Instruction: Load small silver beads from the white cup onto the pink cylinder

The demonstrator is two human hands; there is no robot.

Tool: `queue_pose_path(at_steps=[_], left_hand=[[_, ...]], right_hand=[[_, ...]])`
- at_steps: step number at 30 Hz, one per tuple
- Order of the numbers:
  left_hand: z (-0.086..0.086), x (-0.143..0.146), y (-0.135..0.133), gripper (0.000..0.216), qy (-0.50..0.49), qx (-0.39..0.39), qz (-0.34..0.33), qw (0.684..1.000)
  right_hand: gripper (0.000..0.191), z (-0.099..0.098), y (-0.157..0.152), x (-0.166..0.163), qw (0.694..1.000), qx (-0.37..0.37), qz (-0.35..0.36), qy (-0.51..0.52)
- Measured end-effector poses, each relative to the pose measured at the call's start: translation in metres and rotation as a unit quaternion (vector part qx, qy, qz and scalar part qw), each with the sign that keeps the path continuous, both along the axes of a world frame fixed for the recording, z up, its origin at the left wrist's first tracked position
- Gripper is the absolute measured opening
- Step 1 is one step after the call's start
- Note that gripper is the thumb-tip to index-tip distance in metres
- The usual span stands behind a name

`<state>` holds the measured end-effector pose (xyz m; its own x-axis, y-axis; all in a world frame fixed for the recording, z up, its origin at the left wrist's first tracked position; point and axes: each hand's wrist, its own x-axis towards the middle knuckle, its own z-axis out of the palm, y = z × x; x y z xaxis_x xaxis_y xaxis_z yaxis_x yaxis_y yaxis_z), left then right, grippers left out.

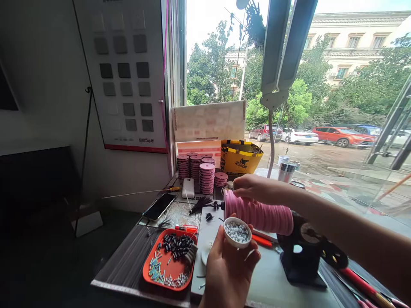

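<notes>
Low in the frame's centre, the left hand [229, 273] has its fingers clamped around a small white cup [237, 245] of pale beads [237, 231]; just right of centre, the right hand [253, 186] is over the left end of the pink roll [268, 214], its fingers bent, their grip impossible to tell; an orange tray [173, 267] lies lower left; spools [207, 179] stand near the centre.

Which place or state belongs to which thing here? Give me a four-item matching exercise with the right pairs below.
1. Small round white cup
2. Shallow orange tray
3. Flat rectangular phone
4. Yellow-and-black bag

A. Holds small black pieces
B. Stands beside stacked pink discs
C. Held in the left hand
D. Lies with dark screen up

Pairs: 1-C, 2-A, 3-D, 4-B
</notes>
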<state>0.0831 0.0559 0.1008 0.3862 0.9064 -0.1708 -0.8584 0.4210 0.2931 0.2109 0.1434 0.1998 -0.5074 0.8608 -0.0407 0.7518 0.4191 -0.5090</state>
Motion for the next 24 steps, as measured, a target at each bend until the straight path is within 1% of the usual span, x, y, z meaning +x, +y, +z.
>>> queue_pose_path(at_steps=[4, 8, 16, 24], left_hand=[[0.002, 0.0, 0.0, 0.046, 0.007, -0.01, 0.0, 1.0], [0.002, 0.0, 0.0, 0.047, 0.007, -0.014, 0.005, 1.0], [-0.003, -0.001, 0.0, 0.049, -0.002, 0.004, -0.006, 1.0], [0.0, -0.001, 0.001, 0.04, 0.008, -0.015, -0.003, 1.0]], right_hand=[[0.021, -0.001, -0.003, -0.006, 0.999, 0.037, -0.021, -0.022], [0.02, 0.001, -0.006, -0.009, 0.996, 0.08, -0.013, -0.046], [0.019, 0.001, -0.006, -0.008, 0.996, 0.069, -0.011, -0.056], [0.018, 0.003, -0.011, -0.013, 0.99, 0.099, -0.025, -0.093]])
